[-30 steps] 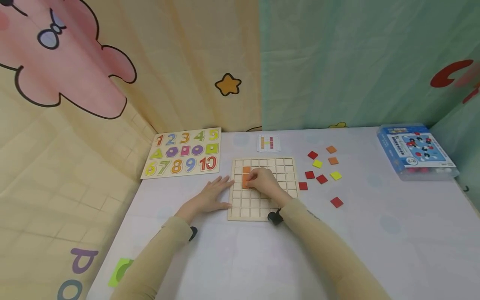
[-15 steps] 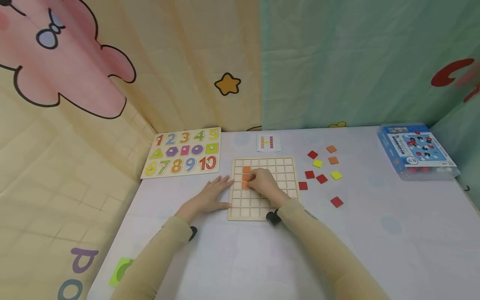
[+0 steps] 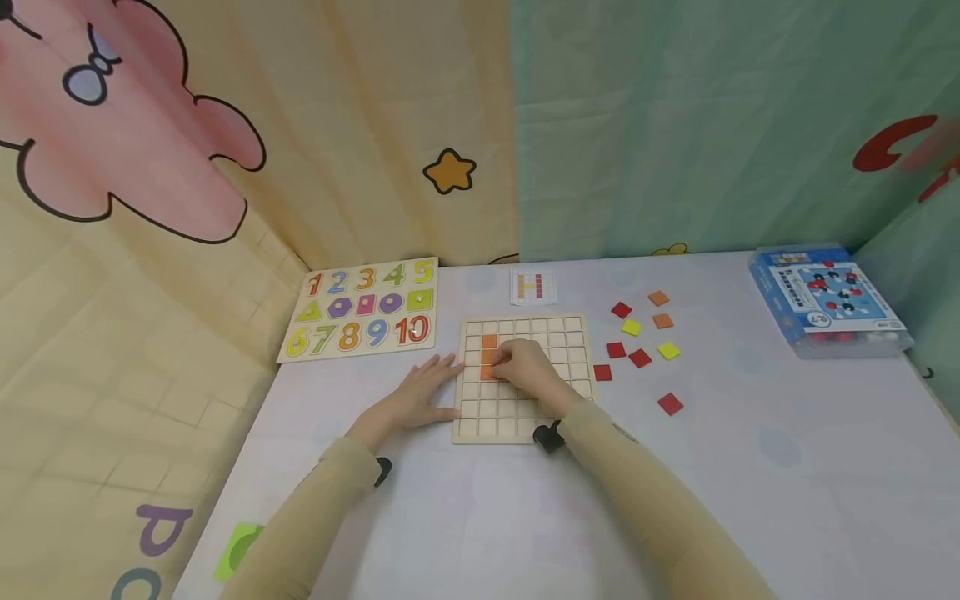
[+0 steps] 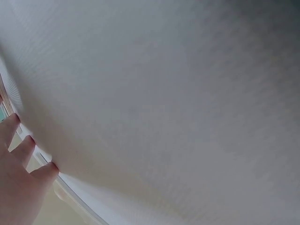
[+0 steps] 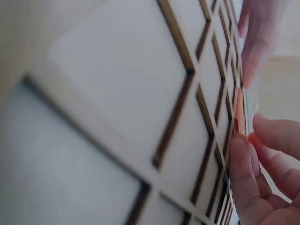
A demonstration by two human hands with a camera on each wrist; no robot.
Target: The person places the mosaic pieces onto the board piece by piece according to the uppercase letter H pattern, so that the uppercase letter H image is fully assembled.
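A wooden grid board (image 3: 517, 429) lies flat in the head view, with orange square tiles (image 3: 489, 341) in a column near its left side. Over the board, my right hand (image 3: 531, 371) has its fingertips together at the lowest tile of that column. In the right wrist view the curled fingers and thumb (image 5: 272, 133) pinch at the grid surface, with a bit of orange between them, beside an orange tile (image 5: 240, 112). My left hand (image 3: 414, 396) lies with fingers spread, fingertips and thumb at the board's left edge. In the left wrist view its fingers (image 4: 23, 150) show at the left.
Right of the board lie loose red tiles (image 3: 640, 357), yellow tiles (image 3: 668, 350) and orange tiles (image 3: 662, 321). A small pattern card (image 3: 533, 287) sits behind it. A number puzzle (image 3: 360, 308) stands back left, a blue boxed set (image 3: 828, 300) back right, a green piece (image 3: 238, 550) front left.
The head view has shifted slightly. Both hands stay at the same places on the board, and the tiles have not visibly moved.
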